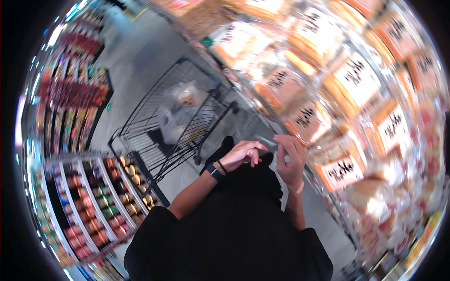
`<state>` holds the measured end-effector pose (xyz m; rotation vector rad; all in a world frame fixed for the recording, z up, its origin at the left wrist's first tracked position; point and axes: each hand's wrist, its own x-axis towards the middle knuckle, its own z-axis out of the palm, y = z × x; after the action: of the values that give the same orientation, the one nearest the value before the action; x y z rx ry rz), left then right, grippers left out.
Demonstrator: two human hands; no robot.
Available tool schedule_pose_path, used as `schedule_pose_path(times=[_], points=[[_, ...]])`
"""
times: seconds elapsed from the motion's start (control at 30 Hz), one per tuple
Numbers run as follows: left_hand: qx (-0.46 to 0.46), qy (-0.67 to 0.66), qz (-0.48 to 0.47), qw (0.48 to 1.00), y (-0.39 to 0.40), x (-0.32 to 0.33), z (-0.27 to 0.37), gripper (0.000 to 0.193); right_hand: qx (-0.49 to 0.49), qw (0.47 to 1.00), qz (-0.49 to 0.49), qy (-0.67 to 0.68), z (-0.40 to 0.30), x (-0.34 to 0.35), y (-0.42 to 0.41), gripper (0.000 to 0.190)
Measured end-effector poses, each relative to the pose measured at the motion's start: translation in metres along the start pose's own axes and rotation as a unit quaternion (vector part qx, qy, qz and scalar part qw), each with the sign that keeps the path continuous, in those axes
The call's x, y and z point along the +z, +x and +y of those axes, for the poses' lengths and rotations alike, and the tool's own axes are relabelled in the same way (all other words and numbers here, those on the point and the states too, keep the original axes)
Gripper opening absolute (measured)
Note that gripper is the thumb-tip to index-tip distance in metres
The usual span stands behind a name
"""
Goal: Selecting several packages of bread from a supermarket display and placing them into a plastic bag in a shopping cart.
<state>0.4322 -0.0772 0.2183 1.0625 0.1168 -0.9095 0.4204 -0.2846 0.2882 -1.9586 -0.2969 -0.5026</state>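
Observation:
My left hand [243,154], with a dark watch and band at the wrist, hovers before my body. Its fingers are loosely bent and apart, with nothing visible in them. My right hand [291,159] is raised at the edge of the bread display, thumb and forefinger curved towards each other. A faint pale streak shows between the two hands, too blurred to tell if it is clear film. Nearest my right hand are clear-wrapped bread loaves, one with an orange-edged label [307,121] and another lower down [342,172].
A black wire shopping cart [140,105] stands ahead to the left, with a clear plastic bag of goods [168,121] inside. Stocked shelves [95,202] line the left side. Round wrapped goods [369,200] fill the display's near right part. Grey floor [137,45] runs between.

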Motion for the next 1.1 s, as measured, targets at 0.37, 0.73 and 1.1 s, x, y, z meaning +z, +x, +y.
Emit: schedule_pose_path(times=[0.37,0.73,1.1], points=[[0.165,-0.142,0.105,0.97,-0.087,-0.19,0.03,0.04,-0.017,0.967,-0.253,-0.017,-0.043,0.188,0.055,0.016],[0.222,-0.275,0.221,0.909,-0.212,-0.355,0.005,0.036,-0.066,0.859,-0.507,-0.019,-0.064,0.439,0.063,0.025],[0.22,-0.382,0.321,0.838,-0.223,-0.35,-0.001,0.035,0.011,0.868,-0.494,-0.047,0.116,0.624,0.082,0.044]])
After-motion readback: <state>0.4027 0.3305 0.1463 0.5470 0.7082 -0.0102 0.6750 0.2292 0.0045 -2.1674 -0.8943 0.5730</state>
